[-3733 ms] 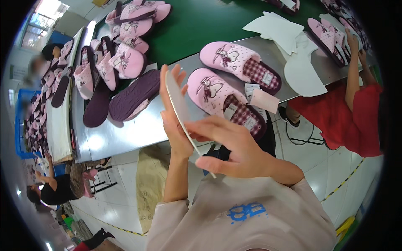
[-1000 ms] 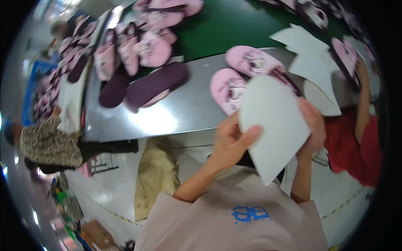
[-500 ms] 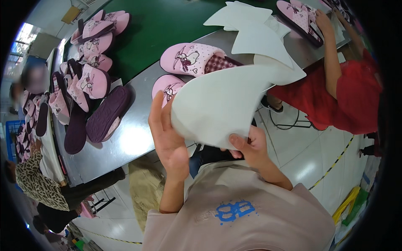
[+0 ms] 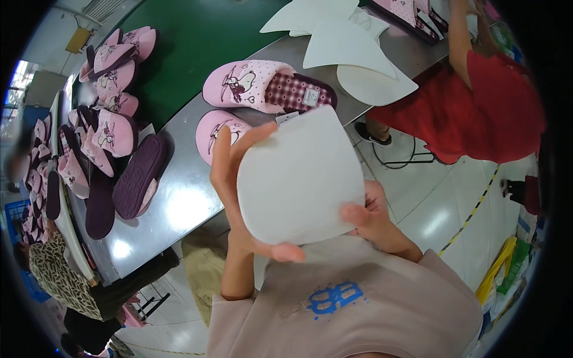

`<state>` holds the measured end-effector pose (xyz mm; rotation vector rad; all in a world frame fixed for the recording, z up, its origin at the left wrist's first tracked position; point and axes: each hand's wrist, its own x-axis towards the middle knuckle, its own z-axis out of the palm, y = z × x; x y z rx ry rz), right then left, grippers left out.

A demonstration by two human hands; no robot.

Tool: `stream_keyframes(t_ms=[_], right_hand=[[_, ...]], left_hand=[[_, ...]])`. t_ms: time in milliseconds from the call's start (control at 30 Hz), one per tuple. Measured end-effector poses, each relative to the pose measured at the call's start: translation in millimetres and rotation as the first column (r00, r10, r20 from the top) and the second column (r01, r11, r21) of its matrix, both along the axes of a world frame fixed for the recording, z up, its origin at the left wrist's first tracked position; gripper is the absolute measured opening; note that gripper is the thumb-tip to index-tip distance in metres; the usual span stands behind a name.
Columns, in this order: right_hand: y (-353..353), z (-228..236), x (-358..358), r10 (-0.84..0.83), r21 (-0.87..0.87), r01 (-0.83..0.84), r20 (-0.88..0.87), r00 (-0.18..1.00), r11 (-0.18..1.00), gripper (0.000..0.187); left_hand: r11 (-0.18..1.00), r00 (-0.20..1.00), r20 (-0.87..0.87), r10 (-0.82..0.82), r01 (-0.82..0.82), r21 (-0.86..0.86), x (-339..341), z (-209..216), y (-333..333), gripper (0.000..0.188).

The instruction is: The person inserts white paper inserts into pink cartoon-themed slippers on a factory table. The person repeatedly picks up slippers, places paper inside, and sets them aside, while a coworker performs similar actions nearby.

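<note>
A smooth white sheet (image 4: 301,179) with a rounded left end is held up in front of my shirt. My left hand (image 4: 233,203) is closed round its left side, fingers along the upper edge and thumb at the lower edge. Its lower right corner is pinched by my right hand (image 4: 375,215), the thumb on top and the other fingers partly hidden. Just beyond lies a pink slipper (image 4: 236,86) with a checked insole. Another pink slipper (image 4: 216,132) beside it is partly covered by my left hand.
Several white curved sheets (image 4: 346,51) lie at the far table edge. Pink slippers (image 4: 116,131) and dark soles (image 4: 142,179) crowd the left of the metal table (image 4: 185,197). A person in red (image 4: 483,113) works at the right, another in a patterned top (image 4: 59,271) at the left.
The white sheet has turned, its pointed far end no longer stretching out to the right. My left hand has gone from resting openly at its edge to gripping it. The view has shifted slightly.
</note>
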<state>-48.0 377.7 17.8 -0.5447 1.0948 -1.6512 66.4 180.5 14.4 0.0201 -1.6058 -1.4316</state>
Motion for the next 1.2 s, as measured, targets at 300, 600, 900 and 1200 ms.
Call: stream_keyframes(t_ms=[300, 600, 900, 1200], right_hand=[[-16, -9, -36, -0.570, -0.473, 0.320, -0.647, 0.507, 0.821, 0.024], [-42, 10, -88, -0.299, -0.255, 0.157, -0.797, 0.524, 0.954, 0.046], [-99, 0, -155, 0.059, 0.058, -0.042, -0.998, 0.001, 0.997, 0.037], [-204, -32, -132, -0.198, -0.200, -0.037, -0.892, -0.406, 0.979, 0.027]], left_hand=[[0.927, 0.980, 0.136, 0.146, -0.183, 0.328, 16, 16, 21, 0.110], [0.934, 0.873, 0.461, 0.161, 0.016, -0.356, -19, 40, -83, 0.088], [0.674, 0.643, 0.721, 0.259, 0.414, -0.612, -81, -8, -196, 0.103], [0.769, 0.712, 0.674, 0.198, 0.313, -0.557, -83, -20, -197, 0.098]])
